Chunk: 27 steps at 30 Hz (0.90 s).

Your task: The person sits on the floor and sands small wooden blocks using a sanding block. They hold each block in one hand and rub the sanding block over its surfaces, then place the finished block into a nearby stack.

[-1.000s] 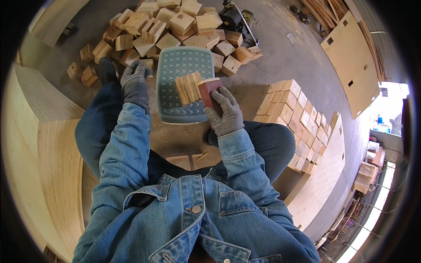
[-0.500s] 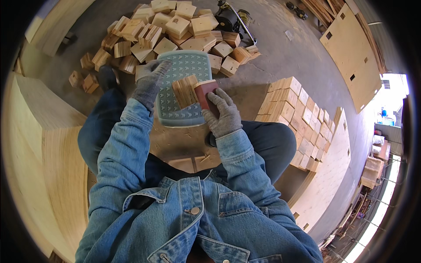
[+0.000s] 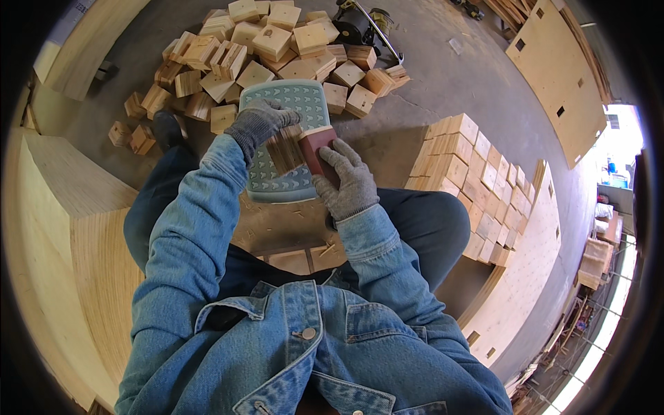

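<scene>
A plywood block [image 3: 285, 151] with striped layered edges rests on a pale green plastic step stool [image 3: 257, 173] between my knees. My gloved left hand [image 3: 261, 123] is at the block's far left end, its fingers curled over the top and gripping it. In my gloved right hand [image 3: 348, 178] is a reddish-brown sanding block [image 3: 317, 146], held with the fingers along its right side. Its left side is against or very close to the plywood block's right face; I cannot tell whether they touch.
A loose heap of wooden blocks [image 3: 273, 43] lies beyond the stool, with a black power tool [image 3: 356, 28] beside it. Neatly stacked blocks [image 3: 477, 180] stand to my right on a wooden panel [image 3: 529, 252]. Large timber pieces [image 3: 86, 207] stand close on my left.
My left hand has moved right and slightly down from beside the stool's edge onto the plywood block. The right hand with the sanding block has shifted slightly left.
</scene>
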### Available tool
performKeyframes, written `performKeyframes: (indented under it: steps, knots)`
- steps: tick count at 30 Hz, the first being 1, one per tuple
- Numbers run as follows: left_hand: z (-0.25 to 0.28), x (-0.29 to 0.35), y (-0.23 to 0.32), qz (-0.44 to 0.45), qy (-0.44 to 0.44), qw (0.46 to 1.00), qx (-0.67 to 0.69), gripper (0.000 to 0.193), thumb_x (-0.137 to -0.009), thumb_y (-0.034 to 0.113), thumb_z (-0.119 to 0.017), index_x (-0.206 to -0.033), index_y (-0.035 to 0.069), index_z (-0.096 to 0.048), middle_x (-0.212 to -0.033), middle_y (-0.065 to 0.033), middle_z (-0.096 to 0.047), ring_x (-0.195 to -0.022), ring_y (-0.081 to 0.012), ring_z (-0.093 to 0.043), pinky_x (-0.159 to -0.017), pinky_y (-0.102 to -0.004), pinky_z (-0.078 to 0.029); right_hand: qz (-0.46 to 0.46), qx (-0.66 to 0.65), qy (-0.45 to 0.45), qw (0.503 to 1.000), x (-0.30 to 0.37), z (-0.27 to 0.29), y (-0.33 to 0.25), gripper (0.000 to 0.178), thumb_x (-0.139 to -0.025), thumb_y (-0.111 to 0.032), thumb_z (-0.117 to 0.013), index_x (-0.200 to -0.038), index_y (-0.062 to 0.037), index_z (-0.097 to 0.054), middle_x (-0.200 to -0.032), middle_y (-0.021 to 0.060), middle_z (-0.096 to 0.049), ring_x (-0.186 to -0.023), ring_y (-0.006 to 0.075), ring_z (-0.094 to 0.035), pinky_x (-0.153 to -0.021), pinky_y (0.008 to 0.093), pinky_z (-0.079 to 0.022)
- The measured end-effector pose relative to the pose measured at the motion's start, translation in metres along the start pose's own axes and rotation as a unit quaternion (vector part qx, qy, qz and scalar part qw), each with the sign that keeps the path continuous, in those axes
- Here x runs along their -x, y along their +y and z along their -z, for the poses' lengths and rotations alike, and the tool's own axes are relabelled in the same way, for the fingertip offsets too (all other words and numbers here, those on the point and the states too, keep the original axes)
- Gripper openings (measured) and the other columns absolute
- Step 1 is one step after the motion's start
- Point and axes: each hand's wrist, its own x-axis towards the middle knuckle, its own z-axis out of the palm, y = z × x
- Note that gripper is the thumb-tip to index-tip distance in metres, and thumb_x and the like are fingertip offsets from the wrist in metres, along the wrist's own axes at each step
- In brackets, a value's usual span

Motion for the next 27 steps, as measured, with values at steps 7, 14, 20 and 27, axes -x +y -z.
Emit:
performKeyframes:
  steps: [7,14,20,27]
  knots:
    - [0.004,-0.010,-0.029,0.044,0.004,0.989,0.139,0.029,-0.097,0.030,-0.078,-0.104,0.001,-0.080,-0.087,-0.0032,-0.073,-0.077,-0.0116,-0.063,-0.072,-0.0270,-0.052,-0.004,-0.001,-0.009,1.000,-0.001,0.001,0.000,0.058,-0.083,-0.029,-0.083,-0.139,-0.0221,-0.068,-0.154,0.0122,-0.056,-0.121,0.0430,-0.063,-0.104,0.0519,-0.052]
    - [0.004,0.003,-0.010,-0.003,-0.006,0.994,0.111,0.039,-0.097,0.040,-0.077,-0.107,0.003,-0.081,-0.094,-0.0081,-0.077,-0.085,-0.0180,-0.068,-0.082,-0.0333,-0.054,0.001,0.003,-0.008,1.000,-0.002,0.003,-0.002,0.057,-0.084,-0.030,-0.083,-0.139,-0.0214,-0.068,-0.154,0.0125,-0.056,-0.120,0.0432,-0.064,-0.104,0.0522,-0.052]
    - [0.001,-0.004,-0.013,-0.022,-0.032,0.996,0.081,0.041,-0.096,0.042,-0.077,-0.110,0.004,-0.081,-0.097,-0.0125,-0.078,-0.091,-0.0220,-0.070,-0.086,-0.0365,-0.054,-0.001,-0.008,-0.008,1.000,-0.002,0.000,0.000,0.058,-0.084,-0.030,-0.083,-0.139,-0.0213,-0.067,-0.154,0.0131,-0.055,-0.121,0.0437,-0.063,-0.104,0.0525,-0.051]
    - [0.009,-0.012,-0.002,-0.032,-0.064,0.997,-0.041,0.035,-0.099,0.033,-0.074,-0.104,-0.001,-0.078,-0.090,-0.0093,-0.075,-0.081,-0.0164,-0.066,-0.078,-0.0319,-0.053,0.001,-0.010,-0.007,1.000,-0.002,-0.001,0.000,0.058,-0.084,-0.030,-0.083,-0.139,-0.0212,-0.067,-0.154,0.0139,-0.055,-0.121,0.0439,-0.063,-0.104,0.0524,-0.052]
